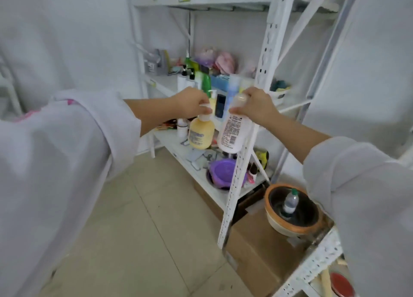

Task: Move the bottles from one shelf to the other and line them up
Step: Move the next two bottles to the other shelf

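Both bottles aloft just in front of the white shelf post (266,78): left grip (192,102) pinching yellow pump bottle (201,133) by its neck, right grip (254,105) wrapped round white bottle (232,132) near its cap. Probably light, stiff plastic, slick; firmer held lower, round the body.

One view only, worn on the person's head. It looks forward and down, wide-angle, edges bowed. Both sleeved arms enter from the lower corners and meet mid-frame, close to the lens. Straight ahead stands a white shelf rack (266,78), near, its perforated post (237,185) crossing the centre. The tiled floor (143,229) fills the lower left; a cardboard box (259,247) sits low right.
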